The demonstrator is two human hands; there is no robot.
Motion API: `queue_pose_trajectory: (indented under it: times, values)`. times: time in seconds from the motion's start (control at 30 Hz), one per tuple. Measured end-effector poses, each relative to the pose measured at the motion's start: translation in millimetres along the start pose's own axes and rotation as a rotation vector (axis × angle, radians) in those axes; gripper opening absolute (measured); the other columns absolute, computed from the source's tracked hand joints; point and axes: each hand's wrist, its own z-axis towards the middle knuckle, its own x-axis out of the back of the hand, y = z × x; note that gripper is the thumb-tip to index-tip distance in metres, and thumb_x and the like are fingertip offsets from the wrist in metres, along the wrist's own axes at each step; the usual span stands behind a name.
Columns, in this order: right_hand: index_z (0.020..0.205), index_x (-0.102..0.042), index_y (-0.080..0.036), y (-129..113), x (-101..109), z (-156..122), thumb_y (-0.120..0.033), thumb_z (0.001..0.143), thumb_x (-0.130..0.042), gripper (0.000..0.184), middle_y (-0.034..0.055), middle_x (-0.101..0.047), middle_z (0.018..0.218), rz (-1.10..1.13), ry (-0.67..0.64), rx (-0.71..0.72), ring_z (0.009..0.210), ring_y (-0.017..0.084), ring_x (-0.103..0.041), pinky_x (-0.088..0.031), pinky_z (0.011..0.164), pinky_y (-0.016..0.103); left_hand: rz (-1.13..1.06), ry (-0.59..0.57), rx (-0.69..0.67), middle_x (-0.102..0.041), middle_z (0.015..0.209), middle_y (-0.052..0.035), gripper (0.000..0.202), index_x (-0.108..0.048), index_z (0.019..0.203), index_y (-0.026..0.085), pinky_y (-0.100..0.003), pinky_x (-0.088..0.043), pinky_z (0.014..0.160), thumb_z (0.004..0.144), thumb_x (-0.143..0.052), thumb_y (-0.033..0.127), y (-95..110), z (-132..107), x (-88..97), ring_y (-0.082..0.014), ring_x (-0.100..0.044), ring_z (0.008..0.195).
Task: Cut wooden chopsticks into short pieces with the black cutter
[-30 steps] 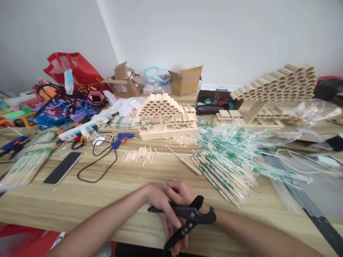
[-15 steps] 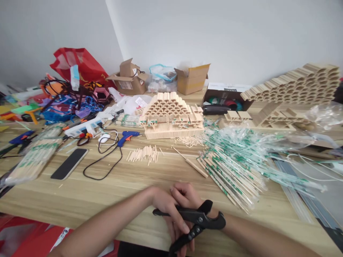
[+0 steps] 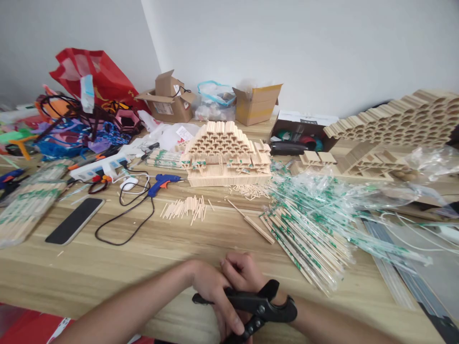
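Observation:
My hands cross at the near edge of the wooden table [image 3: 107, 267]. My left hand [image 3: 215, 301] is closed around the handles of a black cutter [image 3: 265, 308], whose head lies over my right wrist. My right hand [image 3: 244, 272] is curled shut just behind it; whatever is in its fingers is hidden. Beyond the hands lie a loose chopstick [image 3: 256, 227], a small heap of cut stick pieces [image 3: 184, 208] and a big pile of wrapped chopsticks [image 3: 308, 229]. A pyramid model of sticks [image 3: 225, 153] stands behind.
A phone [image 3: 73, 220], a blue glue gun [image 3: 163, 181] with its black cord, a power strip [image 3: 96, 167] and bundled chopsticks [image 3: 25, 210] lie left. Cardboard boxes [image 3: 256, 102], a red bag [image 3: 96, 76] and a larger stick structure [image 3: 401, 124] line the back.
The view has swung a little; my hands and the cutter sit slightly lower in it. The grip looks the same and nothing on the table has moved.

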Motion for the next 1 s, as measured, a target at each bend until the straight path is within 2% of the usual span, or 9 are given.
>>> queue_pose_trajectory:
  times: [0.17,0.27,0.47,0.63,0.8,1.0]
  values:
    - [0.059,-0.039,-0.020,-12.4,6.3,-3.1,-0.024,0.095,-0.051,0.039,-0.0050,-0.037,0.055,-0.012,0.000,-0.022,0.052,0.009,-0.032,-0.025,0.052,0.027,-0.042,-0.077,0.002,-0.075,0.095,-0.0025,0.037,-0.077,0.110,0.018,-0.033,-0.056,0.100,0.086,-0.072,0.046,4.5,-1.7,-2.8,-0.0248,-0.075,0.100]
    - [0.061,-0.044,-0.019,-17.5,9.9,-4.2,-0.021,0.094,-0.051,0.034,-0.0042,-0.041,0.060,-0.044,-0.031,-0.021,0.056,0.010,-0.037,-0.028,0.056,0.027,-0.058,-0.080,-0.005,-0.075,0.094,-0.0018,0.037,-0.078,0.111,0.019,-0.031,-0.057,0.098,0.085,-0.073,0.045,2.2,-1.8,-2.7,-0.0242,-0.075,0.100]
    - [0.059,-0.040,-0.020,-15.5,7.4,-3.9,-0.022,0.094,-0.052,0.036,-0.0055,-0.037,0.057,-0.019,-0.009,-0.048,0.053,0.009,-0.033,-0.026,0.054,0.027,-0.050,-0.064,-0.003,-0.075,0.096,-0.0044,0.041,-0.077,0.115,0.018,-0.036,-0.060,0.093,0.085,-0.072,0.046,-2.1,-2.6,-2.5,-0.0270,-0.076,0.097]
    - [0.058,-0.038,-0.020,-8.5,2.5,-1.2,-0.030,0.095,-0.052,0.041,-0.0062,-0.033,0.053,0.010,0.004,-0.034,0.051,0.009,-0.030,-0.024,0.052,0.027,-0.026,-0.065,0.022,-0.075,0.094,-0.0045,0.040,-0.079,0.105,0.016,-0.035,-0.062,0.087,0.082,-0.072,0.048,2.7,-1.8,-2.4,-0.0277,-0.076,0.097]
    - [0.057,-0.035,-0.021,-2.8,-0.9,0.7,-0.043,0.096,-0.052,0.048,-0.0060,-0.028,0.051,0.061,-0.001,-0.016,0.050,0.010,-0.026,-0.022,0.048,0.028,0.003,-0.044,0.018,-0.074,0.092,-0.0042,0.037,-0.077,0.099,0.015,-0.035,-0.062,0.085,0.079,-0.075,0.046,-1.1,1.8,1.6,-0.0277,-0.076,0.094]
    - [0.059,-0.036,-0.022,-5.2,1.2,-1.4,-0.042,0.097,-0.051,0.046,-0.0052,-0.031,0.053,0.048,-0.005,0.001,0.050,0.010,-0.028,-0.023,0.049,0.030,0.013,-0.067,0.007,-0.074,0.088,-0.0050,0.037,-0.078,0.097,0.015,-0.037,-0.062,0.088,0.079,-0.076,0.047,-8.1,5.3,5.9,-0.0285,-0.076,0.094]
